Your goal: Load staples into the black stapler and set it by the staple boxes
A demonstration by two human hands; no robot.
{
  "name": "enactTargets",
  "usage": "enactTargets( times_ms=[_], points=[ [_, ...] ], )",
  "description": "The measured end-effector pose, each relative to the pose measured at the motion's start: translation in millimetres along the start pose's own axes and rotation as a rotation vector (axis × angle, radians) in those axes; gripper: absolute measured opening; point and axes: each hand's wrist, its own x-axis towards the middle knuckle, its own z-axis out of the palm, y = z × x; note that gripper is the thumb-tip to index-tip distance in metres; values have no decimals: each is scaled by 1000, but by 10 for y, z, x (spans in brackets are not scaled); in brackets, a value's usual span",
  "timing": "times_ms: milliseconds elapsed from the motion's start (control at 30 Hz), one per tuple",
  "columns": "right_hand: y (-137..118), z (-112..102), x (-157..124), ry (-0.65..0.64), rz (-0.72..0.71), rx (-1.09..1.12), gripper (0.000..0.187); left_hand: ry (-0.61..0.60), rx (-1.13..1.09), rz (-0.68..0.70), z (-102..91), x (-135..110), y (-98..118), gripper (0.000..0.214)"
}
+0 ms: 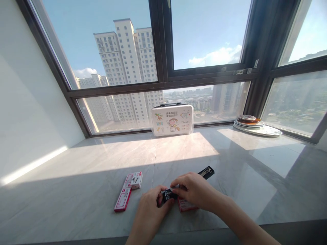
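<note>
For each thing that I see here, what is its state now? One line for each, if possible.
Left hand: closed on black piece
Right hand: fingertips at black piece, grip unclear
Black piece: held, partly hidden
Suitcase: upright, looks shut
Dishes: stacked
Small box: looks shut
Flat pink boxes: lying down, look shut
Red box: partly covered, open or shut unclear
Window: open or shut unclear

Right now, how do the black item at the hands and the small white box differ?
The left hand holds the black item, right hand against it; neither touches the small white box. The item is partly covered, the box unobstructed.
</note>
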Motion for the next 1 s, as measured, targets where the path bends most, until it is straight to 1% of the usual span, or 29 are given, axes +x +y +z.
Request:
enactTargets(
  times_ms=[100, 167, 233, 333, 400, 500, 567, 633, 667, 733, 800, 867, 933, 1000],
  points=[
    [1, 25, 22, -33, -6, -6, 24, -1, -2, 0, -10, 7, -15, 16],
    [-2, 23, 12, -33, 9, -28, 23, 1, 0, 2, -15, 10, -22, 17],
    [-3, 8, -16, -8, 54, -58, 24, 0, 5, 1, -16, 11, -22, 17],
    [-16, -24, -85, 39, 160, -128, 24, -8, 15, -5, -11, 12, -20, 17],
    [-51, -35, -141, 20, 185, -147, 24, -17, 18, -10, -6, 15, -26, 18],
    [-123, -32, -232, -38, 133, -52, 26, -23, 19, -25, 2, 20, -43, 19],
    [-118, -32, -310, -32, 142, 45, 29, -22, 21, -36, 8, 22, -52, 20],
    [-11, -49, -418, 5, 223, 148, 29, -14, 21, -47, 14, 20, -55, 21],
    [85, -68, -483, 20, 276, 201, 33, -11, 20, -51, 16, 19, -54, 21],
    [332, -125, -620, 36, 386, 305, 44, -9, 18, -55, 20, 14, -52, 22],
    [585, -195, -724, 40, 523, 399, 51, -13, 12, -55, 22, 11, -50, 22],
    [758, -258, -748, 51, 612, 500, 59, -17, 1, -55, 22, 10, -50, 22],
    [806, -298, -676, 86, 606, 604, 67, -19, -12, -58, 19, 12, -52, 23],
    [732, -311, -534, 146, 508, 660, 66, -20, -19, -60, 13, 16, -53, 24]
  ],
)
